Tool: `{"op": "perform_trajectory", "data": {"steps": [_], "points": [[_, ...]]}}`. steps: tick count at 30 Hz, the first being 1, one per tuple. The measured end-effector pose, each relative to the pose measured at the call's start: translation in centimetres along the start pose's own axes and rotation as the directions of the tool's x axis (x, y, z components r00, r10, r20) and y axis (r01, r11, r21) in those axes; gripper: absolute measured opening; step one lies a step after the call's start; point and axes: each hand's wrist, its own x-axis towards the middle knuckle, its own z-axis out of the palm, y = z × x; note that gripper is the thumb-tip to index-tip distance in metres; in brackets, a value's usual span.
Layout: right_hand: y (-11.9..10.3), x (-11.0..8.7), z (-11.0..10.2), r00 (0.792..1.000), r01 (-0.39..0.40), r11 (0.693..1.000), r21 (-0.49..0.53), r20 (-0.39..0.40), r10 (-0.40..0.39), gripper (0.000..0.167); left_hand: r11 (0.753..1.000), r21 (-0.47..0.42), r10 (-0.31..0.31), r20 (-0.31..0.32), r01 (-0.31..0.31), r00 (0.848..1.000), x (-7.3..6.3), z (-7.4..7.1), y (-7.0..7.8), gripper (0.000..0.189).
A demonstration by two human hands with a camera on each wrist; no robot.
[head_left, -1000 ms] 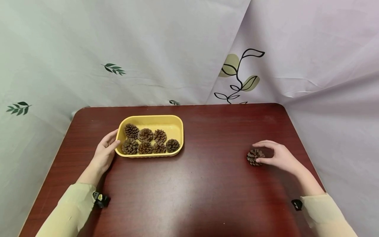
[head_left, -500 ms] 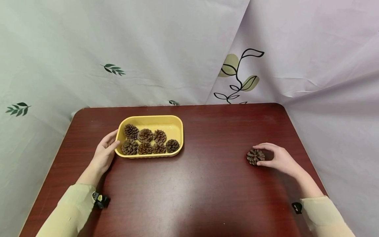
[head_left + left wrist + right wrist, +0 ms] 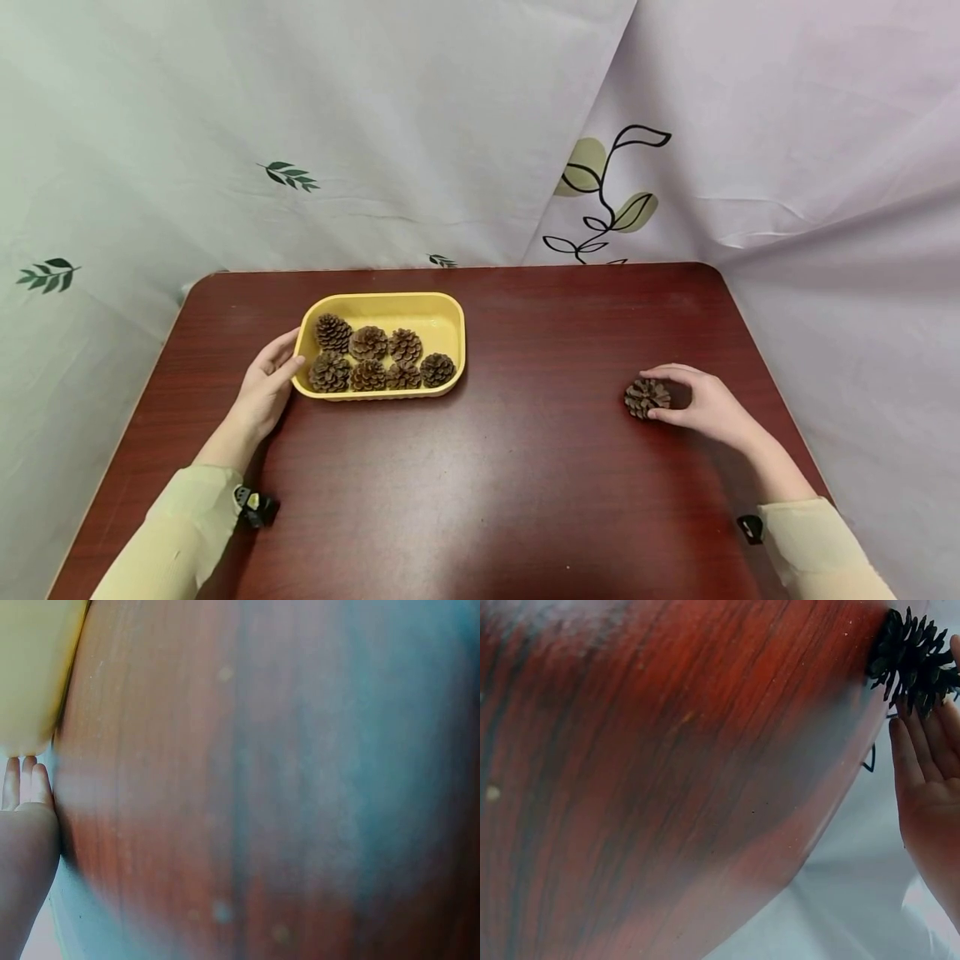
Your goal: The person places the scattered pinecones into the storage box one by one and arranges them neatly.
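At the right of the table, my right hand [image 3: 701, 404] pinches a brown pine cone [image 3: 643, 398] between thumb and fingers; the cone sits at the tabletop. The right wrist view shows the dark, spread scales of that pine cone [image 3: 911, 660] against the fingertips [image 3: 907, 720]. On the left, my left hand [image 3: 266, 383] rests against the short left end of a yellow rectangular tray [image 3: 427, 302], its fingers extended along the wall and its thumb at the rim. Several pine cones [image 3: 368, 375] lie inside, in two rows. Only part of the tray [image 3: 34, 667] shows in the left wrist view.
The table [image 3: 510, 483] is dark red wood with rounded far corners. Pale cloth [image 3: 420, 125] with leaf prints hangs behind it and along its sides. Each wrist wears a small black device, such as the left wrist camera [image 3: 257, 507].
My right thumb and fingers have closed slightly onto the pine cone, which stays in nearly the same place. The left hand and the tray have not visibly moved.
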Motion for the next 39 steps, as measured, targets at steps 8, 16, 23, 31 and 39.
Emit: {"op": "perform_trajectory", "data": {"steps": [8,16,23,31,39], "points": [[-0.2,0.4,0.1,1.0,0.004,0.999,0.039,0.031,-0.006,0.054,1.0,-0.001,0.0,0.001,0.0,1.0,0.0,0.0,0.0,0.047],[-0.7,1.7,0.5,1.0,-0.002,0.997,0.081,0.028,0.0,0.053,1.0,-0.002,-0.002,-0.002,0.002,1.0,-0.1,0.0,0.0,0.046],[-1.2,3.4,1.3,1.0,0.009,0.991,0.131,0.023,-0.012,0.053,1.0,0.002,-0.002,-0.005,0.002,1.0,0.0,-0.1,0.0,0.046],[-2.2,5.3,2.4,1.0,0.023,0.988,0.152,0.008,-0.025,0.052,1.0,0.003,-0.009,-0.006,0.009,1.0,0.0,-0.1,0.0,0.047],[-3.0,7.4,3.3,0.999,0.017,0.981,0.191,0.036,-0.024,0.052,1.0,0.014,-0.008,-0.008,0.008,1.0,0.0,-0.1,0.0,0.047]]}}
